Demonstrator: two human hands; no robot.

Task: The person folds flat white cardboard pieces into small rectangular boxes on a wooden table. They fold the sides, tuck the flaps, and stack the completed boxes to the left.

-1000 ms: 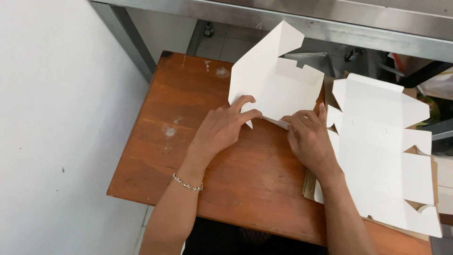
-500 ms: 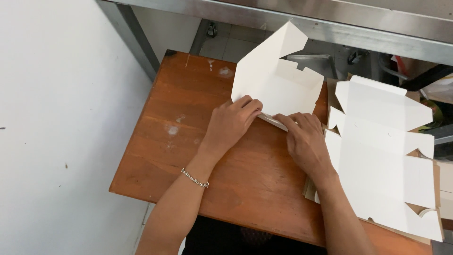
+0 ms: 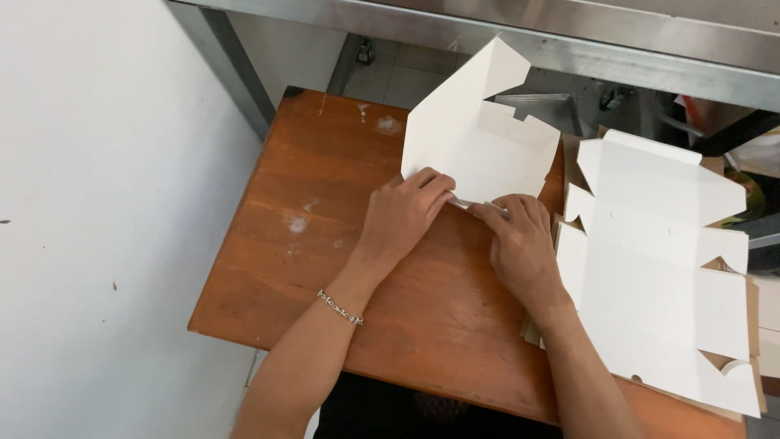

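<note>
The white cardboard box (image 3: 479, 146), half folded, stands on the far middle of the wooden table (image 3: 325, 268), its far flaps raised and its near edge pressed flat. The left hand (image 3: 402, 215) lies palm down on the near left corner, fingers curled over the fold; the right hand (image 3: 520, 240) presses beside it on the same edge, fingertips pinching a thin strip of card against the wood. Both hands bear down on the box rather than close around it.

The card looks light and fairly stiff, likely to hold a crease once bent but easy to dent or tear at the slots. The best hold seems to be along the scored folds and flap edges, not the broad panels, which would probably buckle.

Just right of the right hand a stack of flat box blanks (image 3: 658, 268) covers the right side of the table and overhangs its near edge. A steel frame (image 3: 520, 36) runs close behind the box. The open wood lies left and near; a white wall (image 3: 97, 203) bounds the left.
</note>
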